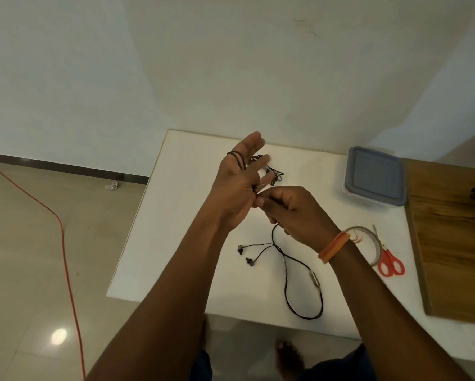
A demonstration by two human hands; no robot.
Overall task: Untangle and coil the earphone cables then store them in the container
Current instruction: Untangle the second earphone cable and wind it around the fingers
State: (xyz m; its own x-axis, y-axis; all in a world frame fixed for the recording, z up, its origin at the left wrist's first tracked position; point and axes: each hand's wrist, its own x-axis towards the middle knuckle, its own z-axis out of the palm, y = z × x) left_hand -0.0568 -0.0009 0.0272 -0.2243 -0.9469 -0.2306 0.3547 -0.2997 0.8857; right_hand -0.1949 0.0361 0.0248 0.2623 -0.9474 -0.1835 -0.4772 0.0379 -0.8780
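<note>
My left hand [236, 182] is raised over the white table [175, 243], fingers spread, with turns of a black earphone cable [288, 284] looped around the palm and fingers. My right hand [294, 213] sits just to its right, fingers pinched on the same cable. The rest of that cable hangs down and lies on the table in a long loop, its two earbuds [244, 254] resting near the left. A second tangled earphone cable [274, 174] lies behind my left hand. The container [373, 177], clear with a grey-blue lid on, stands at the far right of the table.
Red-handled scissors [390, 262] and a roll of clear tape [368, 243] lie right of my right wrist. A wooden board [450, 243] adjoins the table's right side. An orange cord [65, 257] runs across the tiled floor on the left.
</note>
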